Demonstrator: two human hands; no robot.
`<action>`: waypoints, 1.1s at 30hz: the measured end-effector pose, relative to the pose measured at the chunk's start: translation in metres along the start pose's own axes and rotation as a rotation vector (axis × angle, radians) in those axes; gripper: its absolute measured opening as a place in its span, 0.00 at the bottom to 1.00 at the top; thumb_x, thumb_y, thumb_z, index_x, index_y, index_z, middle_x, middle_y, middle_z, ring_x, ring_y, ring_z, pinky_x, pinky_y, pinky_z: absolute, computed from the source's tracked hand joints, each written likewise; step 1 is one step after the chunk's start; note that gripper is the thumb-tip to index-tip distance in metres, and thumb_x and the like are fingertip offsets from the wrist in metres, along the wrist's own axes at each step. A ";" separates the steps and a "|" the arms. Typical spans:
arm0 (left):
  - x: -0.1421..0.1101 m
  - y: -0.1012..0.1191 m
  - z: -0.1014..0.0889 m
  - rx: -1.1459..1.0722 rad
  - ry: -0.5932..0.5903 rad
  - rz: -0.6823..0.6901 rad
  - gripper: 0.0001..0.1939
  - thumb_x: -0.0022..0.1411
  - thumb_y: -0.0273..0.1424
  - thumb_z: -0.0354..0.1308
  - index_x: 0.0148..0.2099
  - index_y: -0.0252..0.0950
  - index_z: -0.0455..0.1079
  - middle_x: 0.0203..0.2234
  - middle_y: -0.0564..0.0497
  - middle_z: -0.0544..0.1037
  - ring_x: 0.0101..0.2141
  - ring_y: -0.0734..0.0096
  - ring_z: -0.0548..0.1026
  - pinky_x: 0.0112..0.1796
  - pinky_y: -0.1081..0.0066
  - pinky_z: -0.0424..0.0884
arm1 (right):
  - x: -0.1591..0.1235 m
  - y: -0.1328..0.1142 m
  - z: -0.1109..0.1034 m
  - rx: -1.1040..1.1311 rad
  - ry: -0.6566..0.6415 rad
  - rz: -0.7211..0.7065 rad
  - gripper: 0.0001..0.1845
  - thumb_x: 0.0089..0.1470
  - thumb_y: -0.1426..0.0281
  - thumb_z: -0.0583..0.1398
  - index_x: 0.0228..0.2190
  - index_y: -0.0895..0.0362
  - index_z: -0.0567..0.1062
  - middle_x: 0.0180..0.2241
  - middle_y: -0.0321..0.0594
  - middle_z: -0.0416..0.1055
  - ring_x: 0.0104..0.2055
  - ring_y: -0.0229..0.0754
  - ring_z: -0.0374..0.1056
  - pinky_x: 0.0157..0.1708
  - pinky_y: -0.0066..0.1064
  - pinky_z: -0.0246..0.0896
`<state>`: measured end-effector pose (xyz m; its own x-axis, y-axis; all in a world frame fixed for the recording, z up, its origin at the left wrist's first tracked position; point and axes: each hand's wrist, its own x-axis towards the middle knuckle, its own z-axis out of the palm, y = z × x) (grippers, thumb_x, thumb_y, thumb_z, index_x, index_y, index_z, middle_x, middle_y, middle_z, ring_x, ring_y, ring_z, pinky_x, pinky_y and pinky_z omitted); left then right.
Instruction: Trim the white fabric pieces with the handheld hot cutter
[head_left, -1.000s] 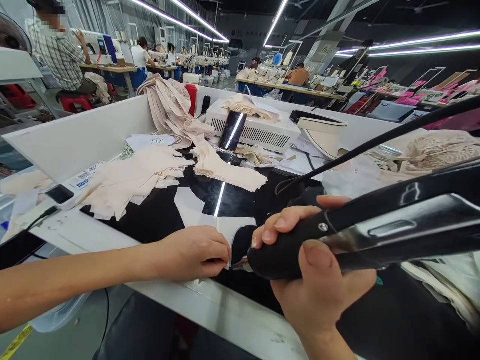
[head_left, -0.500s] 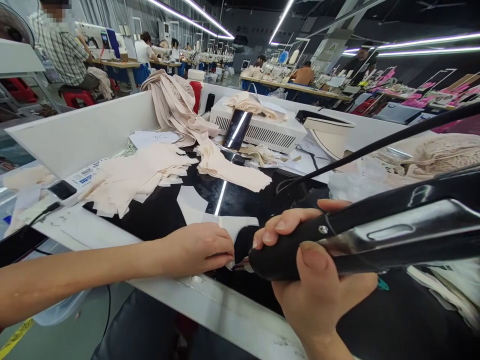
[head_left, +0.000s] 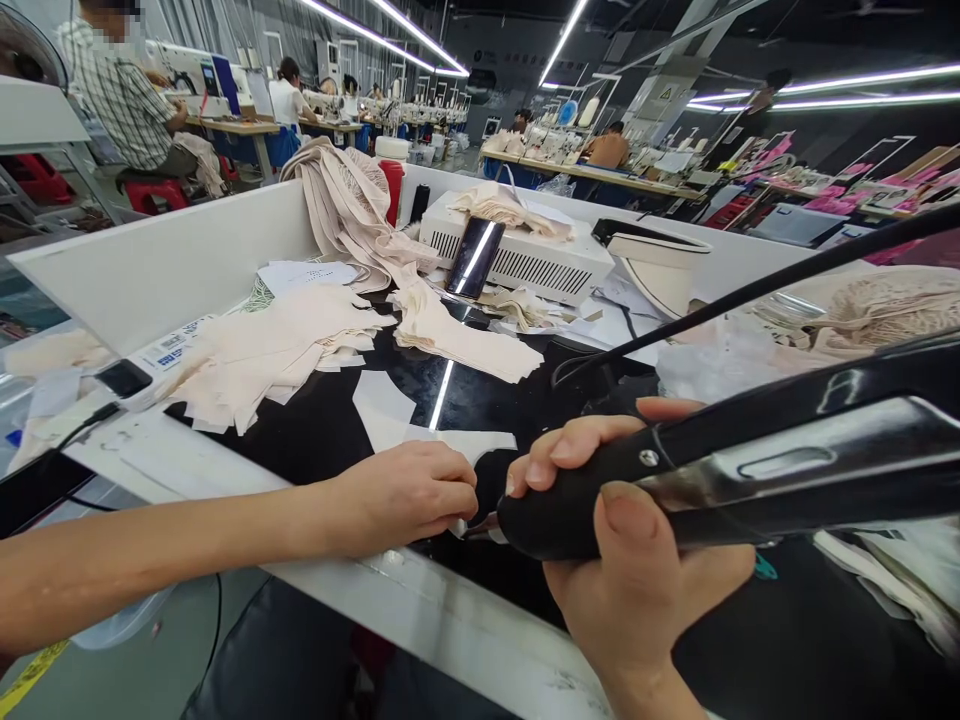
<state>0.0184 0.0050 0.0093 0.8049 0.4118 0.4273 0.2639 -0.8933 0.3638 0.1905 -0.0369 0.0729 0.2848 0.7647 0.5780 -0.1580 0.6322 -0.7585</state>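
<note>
While my right hand [head_left: 649,585] grips the black tool [head_left: 577,512], tip just beside the white piece [head_left: 381,408], my left hand [head_left: 420,497], fingers curled, touches that piece; whether it pinches, I cannot tell. The piece lies on the black table [head_left: 795,640] near its white front edge [head_left: 427,605]. Bare tabletop stretches right of my right wrist. Blue print on the label [head_left: 176,348] at left is too blurred to read.

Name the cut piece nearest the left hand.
The white piece, partly hidden by the left hand; the beige pile at left and beige stack in the middle both lie farther off.
</note>
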 end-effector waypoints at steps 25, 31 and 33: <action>-0.006 -0.008 -0.009 0.055 -0.075 0.141 0.12 0.73 0.16 0.58 0.48 0.36 0.80 0.47 0.46 0.86 0.47 0.62 0.83 0.55 0.65 0.76 | 0.002 -0.002 0.000 -0.012 0.002 0.016 0.22 0.57 0.60 0.76 0.48 0.48 0.75 0.30 0.30 0.74 0.25 0.41 0.73 0.22 0.33 0.72; -0.009 -0.010 -0.008 0.005 -0.048 0.170 0.13 0.75 0.17 0.57 0.50 0.34 0.80 0.48 0.44 0.87 0.48 0.61 0.83 0.57 0.64 0.76 | 0.003 -0.001 0.001 0.013 0.006 0.013 0.22 0.56 0.62 0.76 0.47 0.49 0.75 0.29 0.29 0.74 0.24 0.40 0.73 0.21 0.32 0.72; -0.010 -0.011 -0.008 -0.005 -0.063 0.154 0.13 0.75 0.18 0.57 0.50 0.35 0.81 0.49 0.44 0.87 0.49 0.62 0.83 0.58 0.65 0.76 | 0.003 -0.001 0.001 0.005 0.012 0.017 0.22 0.56 0.61 0.76 0.47 0.49 0.75 0.29 0.29 0.74 0.24 0.40 0.73 0.21 0.32 0.73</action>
<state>0.0035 0.0123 0.0076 0.8673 0.2578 0.4259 0.1323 -0.9441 0.3020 0.1900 -0.0351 0.0752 0.2934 0.7738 0.5614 -0.1680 0.6198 -0.7665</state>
